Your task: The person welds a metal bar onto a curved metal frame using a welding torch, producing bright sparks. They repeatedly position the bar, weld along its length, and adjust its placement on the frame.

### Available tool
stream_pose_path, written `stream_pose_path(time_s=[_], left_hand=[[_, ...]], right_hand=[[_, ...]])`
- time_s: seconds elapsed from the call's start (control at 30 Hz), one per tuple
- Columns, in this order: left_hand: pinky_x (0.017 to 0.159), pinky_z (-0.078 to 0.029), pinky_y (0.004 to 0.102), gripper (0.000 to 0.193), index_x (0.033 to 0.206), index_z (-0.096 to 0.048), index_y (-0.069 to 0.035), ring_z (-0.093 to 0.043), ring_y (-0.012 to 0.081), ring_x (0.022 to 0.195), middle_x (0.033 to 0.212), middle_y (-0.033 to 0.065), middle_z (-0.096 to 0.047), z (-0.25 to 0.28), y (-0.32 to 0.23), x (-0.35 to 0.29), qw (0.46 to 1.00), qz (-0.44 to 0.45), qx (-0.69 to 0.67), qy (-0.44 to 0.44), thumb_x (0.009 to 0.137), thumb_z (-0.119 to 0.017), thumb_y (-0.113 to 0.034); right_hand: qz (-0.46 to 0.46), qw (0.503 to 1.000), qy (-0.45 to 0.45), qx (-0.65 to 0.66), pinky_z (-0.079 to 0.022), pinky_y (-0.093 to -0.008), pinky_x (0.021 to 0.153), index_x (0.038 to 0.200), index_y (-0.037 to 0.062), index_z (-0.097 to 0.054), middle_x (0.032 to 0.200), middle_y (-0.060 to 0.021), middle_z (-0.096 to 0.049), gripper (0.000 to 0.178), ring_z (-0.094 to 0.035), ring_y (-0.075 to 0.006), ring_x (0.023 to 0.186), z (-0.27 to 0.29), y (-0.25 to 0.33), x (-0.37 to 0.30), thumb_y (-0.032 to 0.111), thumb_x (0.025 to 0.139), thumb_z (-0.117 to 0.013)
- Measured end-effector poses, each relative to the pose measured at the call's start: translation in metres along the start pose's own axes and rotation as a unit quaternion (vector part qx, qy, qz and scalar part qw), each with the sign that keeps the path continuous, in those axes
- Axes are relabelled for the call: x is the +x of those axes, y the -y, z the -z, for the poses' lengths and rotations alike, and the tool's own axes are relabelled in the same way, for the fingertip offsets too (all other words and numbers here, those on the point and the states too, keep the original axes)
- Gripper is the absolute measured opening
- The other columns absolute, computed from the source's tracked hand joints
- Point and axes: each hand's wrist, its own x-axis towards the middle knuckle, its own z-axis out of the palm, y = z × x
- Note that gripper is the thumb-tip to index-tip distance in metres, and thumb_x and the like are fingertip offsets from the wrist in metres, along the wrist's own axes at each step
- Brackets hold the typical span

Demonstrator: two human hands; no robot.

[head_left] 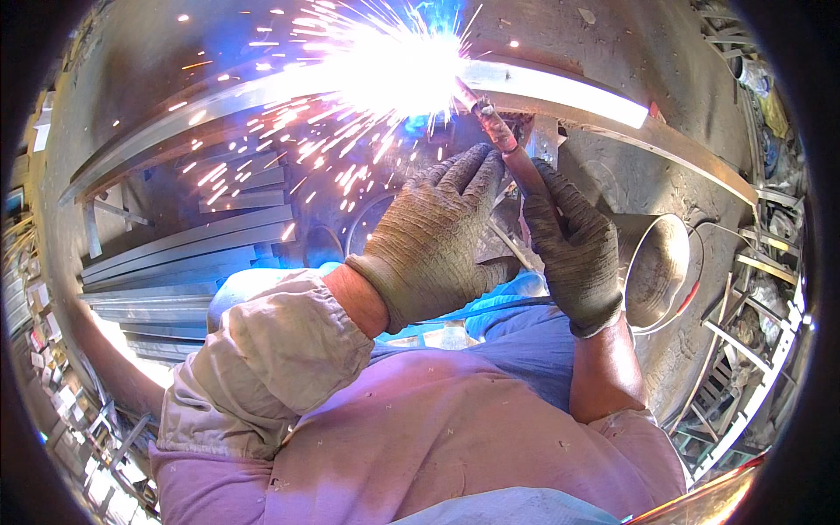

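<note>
My gloved right hand (573, 249) is wrapped round the handle of a welding torch (497, 131), which slants up and to the left. A glaring white-blue arc burns at the torch's tip on a long metal bar (595, 101) that crosses the upper picture. Glare and flying sparks hide the weld spot. My left hand (442, 232), in the same grey-brown kind of glove, has its fingers stretched out with their tips beside the torch's neck. The left thumb stands apart, pointing right. A pale cuff covers my left forearm.
Several long metal profiles (192, 241) lie stacked below the bar at the left. To the right of my right hand is a round metal bucket (661, 258) on its side, with a thin cable loop around it. Metal frames (744, 350) stand along the right edge.
</note>
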Motion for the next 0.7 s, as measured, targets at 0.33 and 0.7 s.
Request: stream_pose_path(time_s=[0.33, 0.7], left_hand=[[0.127, -0.046, 0.0577, 0.116, 0.176, -0.039, 0.006, -0.059, 0.0508, 0.150, 0.174, 0.0296, -0.051, -0.002, 0.004, -0.001, 0.997, 0.054, -0.025, 0.040, 0.087, -0.092, -0.047], [0.128, -0.047, 0.0544, 0.115, 0.174, -0.041, 0.008, -0.058, 0.0532, 0.150, 0.169, 0.0325, -0.054, -0.004, 0.002, -0.002, 1.000, 0.012, 0.004, 0.005, 0.087, -0.092, -0.047]], right_hand=[[-0.011, 0.999, 0.027, 0.019, -0.059, -0.0308, 0.084, 0.154, -0.0005, -0.073, 0.106, -0.0047, -0.080, 0.040, -0.068, -0.0088, 0.091, 0.003, 0.009, 0.000, 0.021, 0.121, -0.071], [0.045, 0.999, 0.001, -0.008, -0.060, -0.0303, 0.085, 0.153, -0.0006, -0.074, 0.110, -0.0079, -0.083, 0.039, -0.070, -0.0084, 0.093, 0.000, -0.002, 0.000, 0.017, 0.119, -0.073]])
